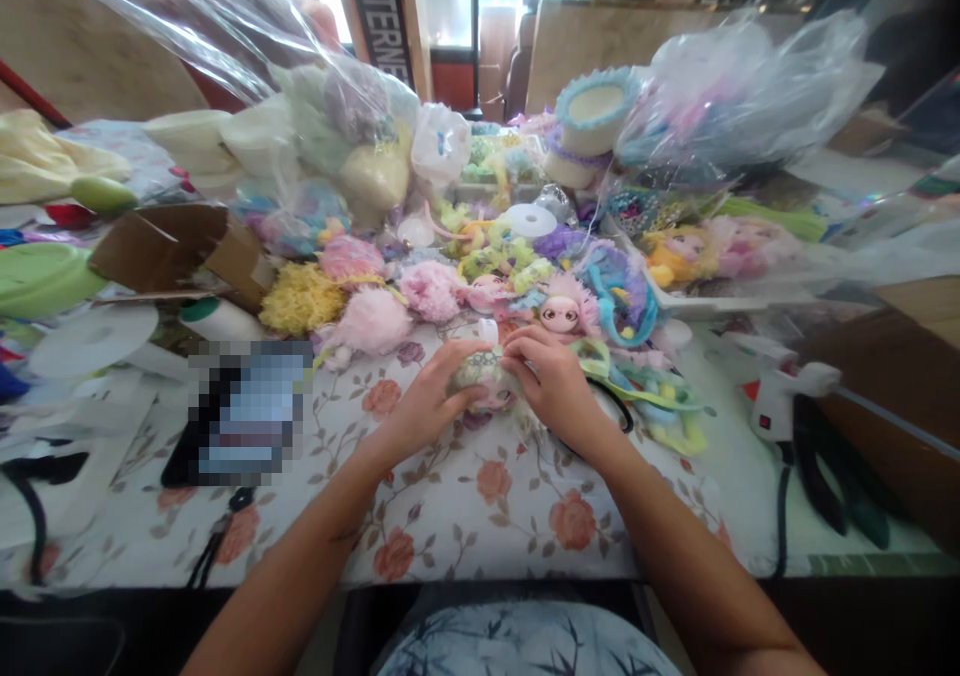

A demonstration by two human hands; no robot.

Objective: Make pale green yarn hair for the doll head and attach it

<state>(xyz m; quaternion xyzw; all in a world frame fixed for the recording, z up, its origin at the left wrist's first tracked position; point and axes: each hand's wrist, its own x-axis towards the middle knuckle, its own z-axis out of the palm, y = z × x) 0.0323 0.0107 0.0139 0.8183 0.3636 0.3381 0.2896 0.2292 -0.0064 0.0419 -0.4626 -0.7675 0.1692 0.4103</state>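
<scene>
Just above the floral tablecloth, a small doll head with pale hair is held between my two hands. My left hand wraps around its left side, the thumb pressed near the face. A silvery beaded-looking trim lies across the top of the hair. My right hand has its thumb and fingers pinched together at the head's upper right; whatever they grip is too small to make out. Directly behind the head stands a small white piece, its kind unclear.
Doll heads, fluffy pink pom-poms and colourful trims pile up beyond my hands. A phone with a blurred screen lies left. A white glue gun stands right, beside a cardboard box. Pastel ribbons lie near my right wrist.
</scene>
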